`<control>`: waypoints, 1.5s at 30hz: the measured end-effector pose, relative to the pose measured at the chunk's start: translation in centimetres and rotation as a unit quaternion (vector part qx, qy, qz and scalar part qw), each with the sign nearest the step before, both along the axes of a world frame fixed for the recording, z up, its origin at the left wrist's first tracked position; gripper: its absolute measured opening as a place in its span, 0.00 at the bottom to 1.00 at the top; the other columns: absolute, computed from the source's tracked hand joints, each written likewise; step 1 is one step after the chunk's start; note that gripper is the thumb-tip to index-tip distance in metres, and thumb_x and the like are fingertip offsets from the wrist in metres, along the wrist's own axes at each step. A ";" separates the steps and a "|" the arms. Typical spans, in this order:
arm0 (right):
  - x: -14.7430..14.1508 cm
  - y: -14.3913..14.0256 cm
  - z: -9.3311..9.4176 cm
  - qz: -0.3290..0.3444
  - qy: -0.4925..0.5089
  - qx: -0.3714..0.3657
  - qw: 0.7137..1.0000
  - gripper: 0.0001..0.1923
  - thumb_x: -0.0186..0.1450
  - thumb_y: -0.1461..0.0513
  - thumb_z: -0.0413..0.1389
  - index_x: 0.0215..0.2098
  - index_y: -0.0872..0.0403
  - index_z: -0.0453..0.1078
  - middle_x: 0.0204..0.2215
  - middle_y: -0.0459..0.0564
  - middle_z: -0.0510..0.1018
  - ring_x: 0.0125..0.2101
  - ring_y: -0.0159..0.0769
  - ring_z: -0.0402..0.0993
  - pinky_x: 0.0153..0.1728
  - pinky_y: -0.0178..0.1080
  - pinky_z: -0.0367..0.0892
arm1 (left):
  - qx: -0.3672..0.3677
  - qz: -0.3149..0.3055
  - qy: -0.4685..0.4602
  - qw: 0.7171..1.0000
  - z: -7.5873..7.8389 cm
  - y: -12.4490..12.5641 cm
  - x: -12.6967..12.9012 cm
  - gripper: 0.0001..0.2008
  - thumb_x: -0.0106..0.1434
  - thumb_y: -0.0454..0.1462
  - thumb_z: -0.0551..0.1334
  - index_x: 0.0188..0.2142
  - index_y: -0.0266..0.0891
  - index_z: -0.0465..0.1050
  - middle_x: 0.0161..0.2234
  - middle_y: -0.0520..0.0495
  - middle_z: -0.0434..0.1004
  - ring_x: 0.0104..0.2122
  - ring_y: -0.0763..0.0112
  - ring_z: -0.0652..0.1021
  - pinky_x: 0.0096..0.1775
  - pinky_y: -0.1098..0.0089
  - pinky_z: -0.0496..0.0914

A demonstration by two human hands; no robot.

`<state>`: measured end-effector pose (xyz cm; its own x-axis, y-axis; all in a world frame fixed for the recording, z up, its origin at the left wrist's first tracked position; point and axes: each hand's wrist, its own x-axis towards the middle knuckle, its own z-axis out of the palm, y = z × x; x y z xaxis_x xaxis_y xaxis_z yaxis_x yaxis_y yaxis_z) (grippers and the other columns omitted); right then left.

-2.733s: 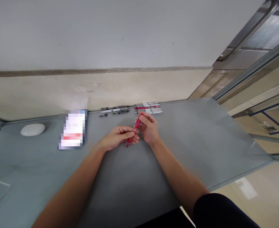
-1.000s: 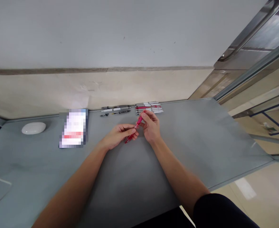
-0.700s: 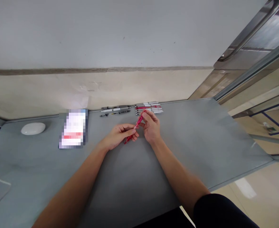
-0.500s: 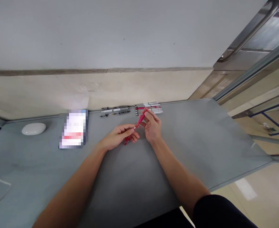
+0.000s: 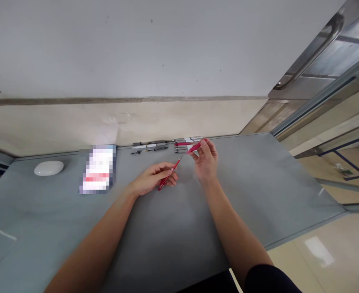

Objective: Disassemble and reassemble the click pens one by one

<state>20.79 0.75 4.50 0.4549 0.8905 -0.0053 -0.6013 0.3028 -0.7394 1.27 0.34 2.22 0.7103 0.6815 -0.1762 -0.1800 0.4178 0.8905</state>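
Resting on the grey table (image 5: 173,228), my left hand (image 5: 151,179) pinches the lower half of a red pen (image 5: 166,179), its thin refill sticking out toward my right hand (image 5: 206,160). That hand grips the pen's upper half (image 5: 194,147), pulled apart, just before the row of pens (image 5: 167,145) along the wall.

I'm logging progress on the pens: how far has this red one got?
Done: the red pen is apart, its upper half in the right hand, its lower barrel in the left hand, a thin refill bare between them. In hand: both halves, held above the grey table. Left: the pens lying at the far edge show no handling.
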 end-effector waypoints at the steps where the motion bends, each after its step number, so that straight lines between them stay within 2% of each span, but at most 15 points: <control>1: 0.3 0.1 0.1 -0.012 0.003 0.000 1.000 0.11 0.53 0.57 0.67 0.33 0.48 0.73 0.30 0.38 0.77 0.28 0.26 0.75 0.29 0.33 0.76 | -0.004 0.003 -0.004 1.000 0.0 0.0 0.0 0.12 0.63 0.41 0.67 0.43 0.38 0.75 0.35 0.46 0.81 0.33 0.69 0.81 0.39 0.67 0.74; 5: 0.9 0.3 -0.2 -0.023 -0.049 -0.012 0.998 0.12 0.54 0.55 0.67 0.35 0.48 0.73 0.31 0.39 0.77 0.30 0.27 0.77 0.31 0.34 0.78 | -0.017 0.021 -0.022 0.999 0.0 0.1 -0.1 0.11 0.62 0.40 0.69 0.43 0.38 0.75 0.36 0.44 0.82 0.33 0.69 0.81 0.40 0.66 0.75; 8: 0.6 0.4 -0.7 0.004 -0.182 -0.015 0.983 0.12 0.55 0.54 0.67 0.34 0.49 0.75 0.31 0.42 0.79 0.32 0.31 0.79 0.34 0.38 0.79 | -0.018 0.056 -0.031 0.998 -0.1 0.3 -0.4 0.11 0.61 0.38 0.69 0.43 0.38 0.74 0.36 0.43 0.83 0.33 0.69 0.81 0.40 0.67 0.75; 10: 0.3 0.5 -1.0 0.024 -0.297 -0.003 0.954 0.11 0.56 0.54 0.67 0.34 0.49 0.76 0.32 0.44 0.81 0.34 0.34 0.80 0.34 0.38 0.78 | -0.016 0.082 -0.034 0.996 -0.1 0.5 -0.6 0.12 0.61 0.38 0.69 0.44 0.38 0.74 0.37 0.43 0.83 0.33 0.68 0.82 0.39 0.68 0.75; 13: -0.1 0.7 -1.3 0.040 -0.467 0.054 0.882 0.08 0.61 0.54 0.63 0.37 0.47 0.78 0.35 0.46 0.83 0.36 0.35 0.81 0.36 0.37 0.78 | -0.015 0.117 -0.031 0.993 0.0 0.8 -0.9 0.13 0.61 0.37 0.70 0.44 0.38 0.75 0.37 0.43 0.83 0.32 0.68 0.82 0.38 0.68 0.76; 16: -0.3 1.3 -1.9 0.015 -0.605 0.117 0.787 0.07 0.65 0.56 0.59 0.38 0.46 0.78 0.37 0.46 0.84 0.36 0.34 0.82 0.37 0.36 0.77 | -0.011 0.147 -0.031 0.989 0.2 1.0 -1.2 0.13 0.60 0.37 0.70 0.43 0.37 0.75 0.36 0.44 0.83 0.31 0.69 0.82 0.37 0.69 0.76; 21: 0.3 2.7 -3.4 -0.027 -0.754 0.198 0.626 0.10 0.69 0.61 0.55 0.42 0.46 0.78 0.42 0.43 0.85 0.38 0.31 0.82 0.38 0.32 0.74 | -0.008 0.161 -0.036 0.986 0.3 1.2 -1.3 0.13 0.60 0.37 0.70 0.44 0.38 0.76 0.36 0.45 0.83 0.31 0.70 0.82 0.36 0.70 0.76; 23: 0.7 3.2 -3.8 -0.023 -0.790 0.226 0.570 0.11 0.69 0.63 0.54 0.43 0.46 0.78 0.43 0.43 0.84 0.38 0.30 0.82 0.39 0.32 0.73 | -0.010 0.158 -0.034 0.987 0.2 1.2 -1.3 0.13 0.60 0.38 0.70 0.44 0.38 0.76 0.37 0.45 0.83 0.31 0.71 0.81 0.37 0.70 0.75; 26: 1.2 3.7 -3.9 -0.008 -0.822 0.252 0.511 0.13 0.69 0.66 0.53 0.43 0.46 0.78 0.44 0.43 0.84 0.40 0.30 0.81 0.40 0.33 0.73 | -0.011 0.156 -0.030 0.987 0.1 1.2 -1.3 0.13 0.61 0.38 0.69 0.45 0.38 0.75 0.37 0.45 0.83 0.31 0.71 0.81 0.37 0.70 0.75; 29: 1.4 3.7 -3.6 0.003 -0.838 0.277 0.469 0.13 0.68 0.66 0.52 0.43 0.47 0.78 0.45 0.44 0.83 0.41 0.32 0.80 0.39 0.34 0.72 | -0.012 0.153 -0.026 0.988 0.1 1.2 -1.3 0.13 0.61 0.38 0.69 0.45 0.38 0.75 0.37 0.45 0.82 0.31 0.71 0.81 0.38 0.70 0.75; 32: 1.4 3.8 -3.2 0.025 -0.849 0.278 0.448 0.11 0.69 0.64 0.53 0.42 0.48 0.78 0.44 0.46 0.83 0.41 0.34 0.79 0.39 0.36 0.70 | -0.009 0.148 -0.035 0.988 0.0 1.3 -1.2 0.13 0.61 0.38 0.69 0.45 0.38 0.75 0.37 0.45 0.83 0.31 0.70 0.81 0.38 0.69 0.75; 35: 1.4 3.8 -3.0 0.047 -0.852 0.262 0.452 0.10 0.68 0.62 0.54 0.41 0.49 0.78 0.43 0.47 0.83 0.40 0.35 0.79 0.38 0.36 0.69 | -0.003 0.142 -0.039 0.989 -0.1 1.4 -1.2 0.12 0.62 0.37 0.69 0.45 0.38 0.75 0.38 0.45 0.83 0.32 0.70 0.81 0.38 0.69 0.75; 42: 1.3 3.7 -2.6 0.082 -0.839 0.236 0.484 0.10 0.67 0.61 0.55 0.36 0.49 0.79 0.39 0.48 0.84 0.39 0.37 0.79 0.40 0.38 0.70 | 0.007 0.142 -0.036 0.989 -0.3 1.4 -1.3 0.11 0.63 0.37 0.68 0.45 0.39 0.76 0.39 0.45 0.82 0.32 0.71 0.81 0.39 0.68 0.75; 44: 1.2 3.5 -2.5 0.089 -0.825 0.220 0.513 0.09 0.66 0.61 0.56 0.36 0.48 0.79 0.40 0.48 0.84 0.41 0.38 0.79 0.41 0.38 0.71 | 0.008 0.147 -0.035 0.988 -0.3 1.4 -1.2 0.12 0.62 0.37 0.68 0.45 0.39 0.76 0.38 0.45 0.82 0.32 0.70 0.81 0.39 0.68 0.75; 45: 1.1 3.3 -2.4 0.090 -0.813 0.208 0.537 0.08 0.65 0.61 0.56 0.36 0.47 0.79 0.41 0.47 0.84 0.42 0.37 0.79 0.42 0.38 0.71 | 0.007 0.151 -0.033 0.988 -0.3 1.3 -1.2 0.12 0.61 0.37 0.69 0.45 0.39 0.76 0.38 0.45 0.82 0.32 0.70 0.81 0.38 0.68 0.75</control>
